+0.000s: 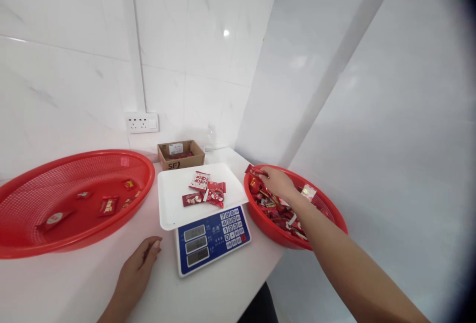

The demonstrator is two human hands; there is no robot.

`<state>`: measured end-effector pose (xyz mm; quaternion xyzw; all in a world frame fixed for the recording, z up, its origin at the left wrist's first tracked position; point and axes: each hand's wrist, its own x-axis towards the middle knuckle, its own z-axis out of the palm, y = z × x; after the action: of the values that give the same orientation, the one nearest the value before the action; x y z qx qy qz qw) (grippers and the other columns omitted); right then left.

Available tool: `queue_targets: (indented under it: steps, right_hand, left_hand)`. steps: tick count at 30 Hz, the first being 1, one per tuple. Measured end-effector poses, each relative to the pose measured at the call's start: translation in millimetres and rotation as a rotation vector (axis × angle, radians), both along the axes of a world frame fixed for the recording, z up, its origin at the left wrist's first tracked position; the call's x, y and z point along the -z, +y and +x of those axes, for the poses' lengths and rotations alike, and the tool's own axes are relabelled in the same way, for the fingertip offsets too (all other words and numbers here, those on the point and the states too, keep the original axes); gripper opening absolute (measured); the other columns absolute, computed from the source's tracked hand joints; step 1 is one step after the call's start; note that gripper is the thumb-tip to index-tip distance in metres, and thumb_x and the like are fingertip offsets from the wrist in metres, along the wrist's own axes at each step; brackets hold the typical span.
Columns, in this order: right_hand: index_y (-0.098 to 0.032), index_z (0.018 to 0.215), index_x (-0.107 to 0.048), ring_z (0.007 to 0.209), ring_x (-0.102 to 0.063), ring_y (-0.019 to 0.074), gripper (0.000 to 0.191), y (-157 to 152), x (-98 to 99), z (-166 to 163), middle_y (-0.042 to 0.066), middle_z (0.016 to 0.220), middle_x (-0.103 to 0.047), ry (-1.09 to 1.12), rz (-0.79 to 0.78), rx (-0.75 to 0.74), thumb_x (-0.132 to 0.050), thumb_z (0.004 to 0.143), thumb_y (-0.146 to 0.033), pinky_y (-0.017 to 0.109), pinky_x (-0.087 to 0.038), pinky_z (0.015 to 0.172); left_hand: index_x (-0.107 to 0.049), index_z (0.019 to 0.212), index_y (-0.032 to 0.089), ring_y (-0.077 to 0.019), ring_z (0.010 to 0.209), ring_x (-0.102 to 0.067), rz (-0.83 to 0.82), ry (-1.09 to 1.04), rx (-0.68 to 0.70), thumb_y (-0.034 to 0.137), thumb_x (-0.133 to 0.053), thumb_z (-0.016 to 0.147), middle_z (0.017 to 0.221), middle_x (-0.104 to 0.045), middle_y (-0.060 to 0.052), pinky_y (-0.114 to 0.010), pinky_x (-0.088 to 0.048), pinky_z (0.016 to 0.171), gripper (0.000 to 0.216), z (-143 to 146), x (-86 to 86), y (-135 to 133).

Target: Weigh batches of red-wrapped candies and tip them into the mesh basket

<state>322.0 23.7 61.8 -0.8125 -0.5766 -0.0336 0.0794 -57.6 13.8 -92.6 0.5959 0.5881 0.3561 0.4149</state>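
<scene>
My right hand (278, 182) is over the right red basket (336, 214), its fingers closed on a small red candy packet (255, 170). Below it, the basket holds many wrapped sweets (271, 209), mostly red. Beside the scale, my left hand (139, 266) rests on the white table, fingers curled in with the thumb against them and nothing visible in them. Several red and white snack packets (214, 194) lie together on the white tray (169, 214) of the digital scale (211, 251). Its display digits are too faint to read.
At the left stands a large red basket (145, 179) with a few scattered packets. Behind the tray are a small cardboard box (191, 160) with red packets inside and a clear bottle (210, 139). A wall socket (142, 123) sits above the table. The grey wall borders the right basket.
</scene>
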Motion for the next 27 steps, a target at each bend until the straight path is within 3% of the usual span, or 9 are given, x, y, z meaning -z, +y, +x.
queue_targets:
  steps: [3,9,16,21,24,27]
  right_hand:
    - [-0.025,0.109,-0.059,0.094,-0.06,0.0207,0.03,19.9,1.9,-31.1,0.005,0.102,-0.067,0.005,0.016,-0.099,-0.037,0.09,-0.031,0.026,-0.04,0.07]
    - [-0.029,0.115,-0.056,0.097,-0.057,0.0222,0.034,56.6,19.4,-80.8,0.006,0.113,-0.061,0.009,0.037,-0.239,-0.03,0.093,-0.03,0.03,-0.04,0.072]
    - [-0.024,0.115,-0.056,0.101,-0.056,0.0215,0.032,57.9,21.8,-88.8,0.006,0.115,-0.06,0.161,0.111,-0.319,-0.035,0.09,-0.025,0.032,-0.041,0.081]
    - [-0.019,0.098,-0.061,0.084,-0.062,0.0141,0.032,58.1,24.3,-101.3,0.001,0.092,-0.068,0.374,0.123,-0.385,-0.033,0.092,-0.034,0.024,-0.046,0.074]
    - [-0.019,0.107,-0.058,0.088,-0.063,0.0134,0.035,59.1,28.8,-108.8,0.001,0.1,-0.068,0.467,0.121,-0.424,-0.031,0.093,-0.036,0.024,-0.048,0.075]
    - [-0.019,0.117,-0.055,0.105,-0.057,0.0166,0.033,55.3,33.0,-112.5,0.005,0.117,-0.062,0.487,0.132,-0.45,-0.041,0.089,-0.032,0.028,-0.043,0.089]
  left_hand:
    - [-0.061,0.091,0.023,-0.0223,0.083,-0.064,0.026,-0.01,0.005,0.06,-0.048,0.071,0.082,-0.068,-0.001,-0.032,-0.05,0.077,0.044,-0.1,0.8,-0.6]
    - [-0.061,0.089,0.023,-0.0216,0.083,-0.065,0.028,-0.052,0.014,0.057,-0.048,0.073,0.083,-0.067,-0.002,-0.031,-0.051,0.076,0.04,-0.5,-1.4,-3.1]
    - [-0.062,0.088,0.023,-0.0217,0.082,-0.064,0.059,-0.043,0.019,0.055,-0.048,0.074,0.083,-0.067,-0.002,-0.031,-0.051,0.075,0.038,1.0,-3.9,-4.0]
    - [-0.062,0.09,0.023,-0.0217,0.083,-0.064,0.049,-0.023,0.026,0.054,-0.047,0.076,0.083,-0.067,-0.002,-0.031,-0.05,0.075,0.037,1.1,-2.9,-3.4]
    - [-0.061,0.091,0.023,-0.0213,0.084,-0.063,0.054,-0.023,0.031,0.054,-0.046,0.077,0.083,-0.066,-0.001,-0.032,-0.049,0.077,0.037,0.2,-0.5,-3.0]
    - [-0.06,0.09,0.023,-0.0216,0.085,-0.063,0.051,-0.026,0.03,0.055,-0.046,0.077,0.082,-0.066,-0.001,-0.032,-0.049,0.078,0.038,-0.6,0.7,-3.1]
